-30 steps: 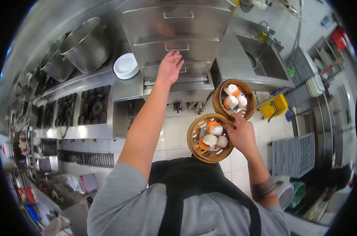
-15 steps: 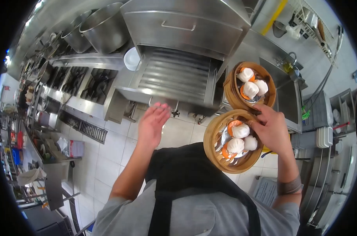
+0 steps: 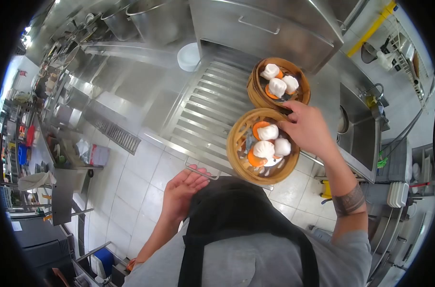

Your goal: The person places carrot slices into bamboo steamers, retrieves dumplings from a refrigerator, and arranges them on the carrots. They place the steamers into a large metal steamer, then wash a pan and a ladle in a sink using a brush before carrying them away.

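My right hand point(image 3: 308, 125) pinches the adjoining rims of two round bamboo steamer baskets. The nearer bamboo steamer point(image 3: 235, 160) holds several white dumplings point(image 3: 264, 149) on orange slices, over the pulled-out drawer. Behind it, the farther bamboo steamer point(image 3: 252, 95) carries similar white dumplings point(image 3: 276, 88) and sits over the drawer's right side. My left hand point(image 3: 185, 185) is low at the drawer's front, its fingers hooked on the metal drawer handle point(image 3: 213, 177). A ridged metal surface point(image 3: 205, 103) shows inside the drawer.
A stainless steel cabinet point(image 3: 270, 31) rises behind the drawer. To the right is a sink point(image 3: 358, 138) with a tap. A white bowl point(image 3: 188, 57) stands left of the cabinet, near large steel pots point(image 3: 155, 21). A floor drain grate point(image 3: 114, 134) lies at left.
The ridged drawer has come out toward me, with my left hand now on its handle. My right hand has carried both steamers left and forward, over the drawer.
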The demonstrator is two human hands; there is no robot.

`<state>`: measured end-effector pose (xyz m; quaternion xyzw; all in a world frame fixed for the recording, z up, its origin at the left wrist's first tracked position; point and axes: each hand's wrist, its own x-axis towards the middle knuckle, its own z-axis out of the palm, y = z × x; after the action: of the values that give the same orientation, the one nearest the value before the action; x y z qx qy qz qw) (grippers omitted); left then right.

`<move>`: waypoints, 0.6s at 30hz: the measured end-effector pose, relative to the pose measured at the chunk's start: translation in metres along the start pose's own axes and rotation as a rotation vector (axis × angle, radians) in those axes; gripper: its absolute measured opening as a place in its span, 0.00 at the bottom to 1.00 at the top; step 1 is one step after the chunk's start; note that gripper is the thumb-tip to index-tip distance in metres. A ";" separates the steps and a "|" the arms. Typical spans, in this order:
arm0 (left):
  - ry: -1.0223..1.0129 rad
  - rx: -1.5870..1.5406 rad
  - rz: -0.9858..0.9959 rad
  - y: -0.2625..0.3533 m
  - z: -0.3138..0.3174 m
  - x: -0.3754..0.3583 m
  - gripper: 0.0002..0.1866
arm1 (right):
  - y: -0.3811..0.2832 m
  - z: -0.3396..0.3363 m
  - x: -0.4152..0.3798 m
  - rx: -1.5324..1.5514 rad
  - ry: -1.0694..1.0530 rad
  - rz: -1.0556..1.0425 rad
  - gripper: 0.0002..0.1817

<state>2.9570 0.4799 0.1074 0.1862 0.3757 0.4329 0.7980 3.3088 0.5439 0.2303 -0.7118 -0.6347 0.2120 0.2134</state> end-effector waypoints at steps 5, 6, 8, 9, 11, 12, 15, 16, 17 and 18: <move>-0.062 0.051 -0.059 0.007 -0.007 -0.001 0.38 | -0.010 0.027 0.027 0.030 -0.032 0.009 0.24; -0.086 0.044 -0.081 0.008 -0.009 -0.001 0.39 | -0.007 0.036 0.031 0.027 -0.003 0.004 0.25; -0.105 0.042 -0.111 0.011 -0.012 -0.002 0.40 | -0.002 0.048 0.037 0.023 0.027 0.006 0.26; -0.124 0.041 -0.135 0.014 -0.014 -0.001 0.41 | -0.002 0.053 0.041 0.008 0.026 0.012 0.26; -0.174 0.028 -0.163 0.015 -0.022 0.001 0.42 | 0.001 0.063 0.045 -0.006 0.027 0.025 0.26; -0.223 0.013 -0.185 0.018 -0.024 0.003 0.43 | 0.003 0.068 0.048 -0.021 0.020 0.030 0.26; -0.282 0.016 -0.242 0.027 -0.028 0.005 0.45 | 0.015 0.087 0.051 -0.034 0.026 0.045 0.27; -0.286 0.021 -0.250 0.031 -0.028 0.006 0.45 | 0.018 0.091 0.051 -0.034 0.035 0.046 0.26; -0.309 0.029 -0.268 0.033 -0.028 0.008 0.46 | 0.018 0.092 0.050 -0.032 0.038 0.055 0.26; -0.331 0.037 -0.285 0.036 -0.028 0.009 0.46 | 0.015 0.093 0.048 -0.024 0.005 0.096 0.27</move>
<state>2.9185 0.5063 0.1074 0.2144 0.2700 0.2723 0.8983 3.2725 0.5935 0.1443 -0.7445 -0.6017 0.2124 0.1961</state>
